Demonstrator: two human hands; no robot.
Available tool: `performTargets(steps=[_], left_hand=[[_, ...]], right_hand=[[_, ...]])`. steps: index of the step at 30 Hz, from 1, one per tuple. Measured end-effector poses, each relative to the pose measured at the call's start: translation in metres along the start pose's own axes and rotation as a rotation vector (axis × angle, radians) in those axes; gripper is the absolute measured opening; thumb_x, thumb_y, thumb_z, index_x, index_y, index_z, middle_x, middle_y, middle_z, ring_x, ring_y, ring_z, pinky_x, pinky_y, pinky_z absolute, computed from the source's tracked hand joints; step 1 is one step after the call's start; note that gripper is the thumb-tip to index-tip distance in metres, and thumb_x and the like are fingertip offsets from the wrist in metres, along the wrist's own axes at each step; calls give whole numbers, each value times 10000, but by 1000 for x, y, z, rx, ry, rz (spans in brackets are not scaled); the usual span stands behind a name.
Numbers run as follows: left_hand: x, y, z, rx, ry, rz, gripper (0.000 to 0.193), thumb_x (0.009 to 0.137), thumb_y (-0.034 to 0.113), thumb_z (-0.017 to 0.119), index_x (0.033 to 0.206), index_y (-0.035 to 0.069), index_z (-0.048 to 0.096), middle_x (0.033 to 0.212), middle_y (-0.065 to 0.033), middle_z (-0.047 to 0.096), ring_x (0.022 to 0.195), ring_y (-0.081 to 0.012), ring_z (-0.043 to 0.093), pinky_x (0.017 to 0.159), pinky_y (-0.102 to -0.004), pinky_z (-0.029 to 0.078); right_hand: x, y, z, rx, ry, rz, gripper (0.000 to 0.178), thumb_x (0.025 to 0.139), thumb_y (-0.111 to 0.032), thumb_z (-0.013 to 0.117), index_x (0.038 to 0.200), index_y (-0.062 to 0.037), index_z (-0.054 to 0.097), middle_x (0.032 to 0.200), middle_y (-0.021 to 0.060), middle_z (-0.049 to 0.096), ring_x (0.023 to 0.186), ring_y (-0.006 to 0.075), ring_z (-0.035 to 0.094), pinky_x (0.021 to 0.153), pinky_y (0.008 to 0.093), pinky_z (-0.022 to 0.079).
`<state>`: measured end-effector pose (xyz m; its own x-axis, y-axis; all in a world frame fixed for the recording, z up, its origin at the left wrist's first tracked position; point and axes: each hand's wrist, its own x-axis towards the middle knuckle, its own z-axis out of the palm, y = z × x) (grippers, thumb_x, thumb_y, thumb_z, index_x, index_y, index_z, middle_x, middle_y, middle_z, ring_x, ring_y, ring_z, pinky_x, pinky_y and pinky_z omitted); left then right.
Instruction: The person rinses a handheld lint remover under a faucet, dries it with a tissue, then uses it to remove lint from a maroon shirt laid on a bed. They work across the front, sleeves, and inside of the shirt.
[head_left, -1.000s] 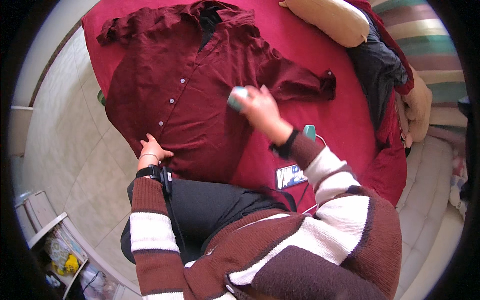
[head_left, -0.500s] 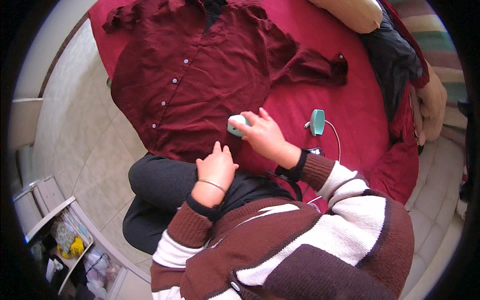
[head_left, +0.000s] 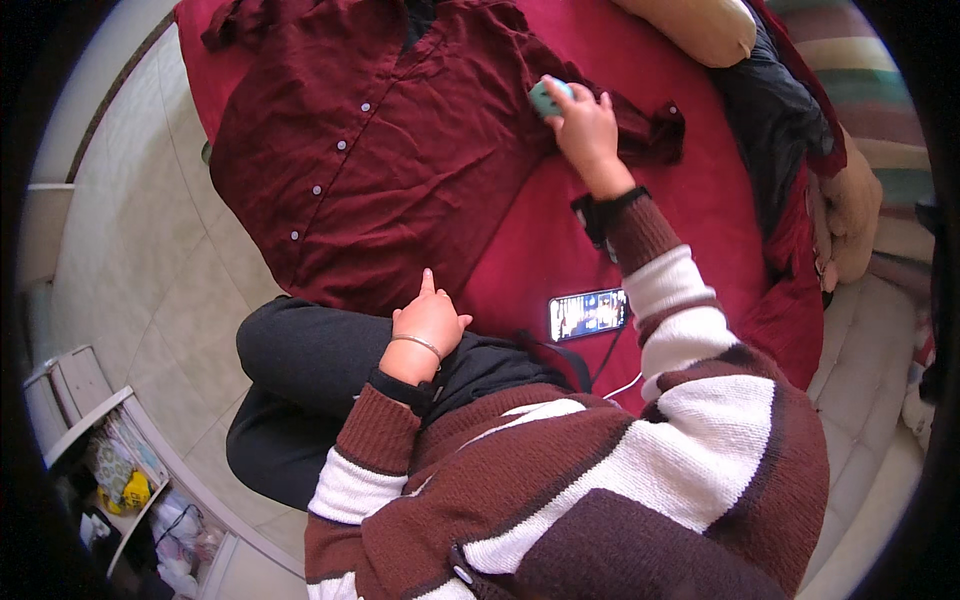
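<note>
A dark red button-up shirt (head_left: 400,190) lies spread in front of me, its white buttons running down the left part. My right hand (head_left: 585,125) is closed around a small mint-green handheld device (head_left: 550,98), which rests on the shirt near where the right-hand sleeve joins the body. My left hand (head_left: 430,325) holds nothing; its index finger stretches onto the shirt's lower hem and its thumb stands apart. The underside of the device is hidden against the cloth.
A lit phone (head_left: 588,314) lies on the red bed cover (head_left: 520,270) beside my right forearm, with a white cable (head_left: 625,386) near it. Dark clothes (head_left: 780,130) and a beige cushion (head_left: 700,25) lie at the far right. Open shelves (head_left: 130,480) stand at lower left.
My right hand has carried the mint-green device up and right, from the lower shirt to near the sleeve. My forearm now covers the loose mint-green piece, and the phone has come into view.
</note>
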<state>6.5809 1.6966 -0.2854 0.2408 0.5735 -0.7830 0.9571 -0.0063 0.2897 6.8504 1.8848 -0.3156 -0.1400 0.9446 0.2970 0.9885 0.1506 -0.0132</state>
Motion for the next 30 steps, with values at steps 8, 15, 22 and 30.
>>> performTargets(steps=[8, 15, 22, 30], left_hand=[[3, 0, 6, -19, 5, 10, 629, 896, 452, 661, 1341, 18, 569, 1607, -249, 204, 1167, -395, 621, 977, -469, 510], [1, 0, -1, -97, -91, -6, 678, 920, 475, 634, 1430, 50, 494, 1639, -193, 147, 1227, -370, 587, 1022, -519, 469], [-15, -29, -25, -59, 178, -108, 601, 884, 492, 660, 1315, 77, 607, 1571, -231, 316, 1129, -364, 648, 943, -536, 496], [19, -52, -28, 76, -319, -150, 882, 908, 610, 557, 1522, 16, 338, 1615, -289, 96, 1323, -448, 493, 1124, -537, 365]], right_hand=[[-103, -117, -12, 292, -247, -392, 682, 704, -174, 809, 1343, -277, 595, 1220, 116, 623, 1089, 266, 631, 1026, 525, 435], [26, -44, 41, -59, -226, -96, 655, 835, -218, 733, 1431, -341, 492, 1232, 85, 634, 1112, 287, 636, 1056, 520, 422], [-11, -130, -3, 365, -51, -523, 627, 736, -141, 780, 1331, -230, 603, 1198, 90, 653, 1074, 274, 634, 961, 471, 450], [21, -160, 39, 101, -92, -537, 688, 758, -155, 762, 1393, -293, 537, 1224, 106, 613, 1145, 276, 606, 1037, 544, 429]])
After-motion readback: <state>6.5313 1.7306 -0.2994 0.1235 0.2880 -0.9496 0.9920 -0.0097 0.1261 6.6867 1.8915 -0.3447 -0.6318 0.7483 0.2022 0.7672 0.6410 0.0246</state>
